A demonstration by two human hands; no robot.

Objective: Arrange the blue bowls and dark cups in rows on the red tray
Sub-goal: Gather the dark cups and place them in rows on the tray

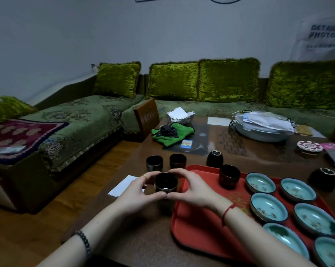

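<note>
A dark cup is held between both hands just left of the red tray, above the table. My left hand wraps its left side and my right hand its right side, thumbs meeting in front. One dark cup stands on the tray's far edge. Several blue bowls, such as the far one and the middle one, lie in two rows on the tray's right half. Two more dark cups stand on the table behind my hands.
Two dark round jars stand on the table beyond the tray. A white paper lies left of my hands. A green cloth, a covered grey basin and a coaster sit farther back. A green sofa surrounds the table.
</note>
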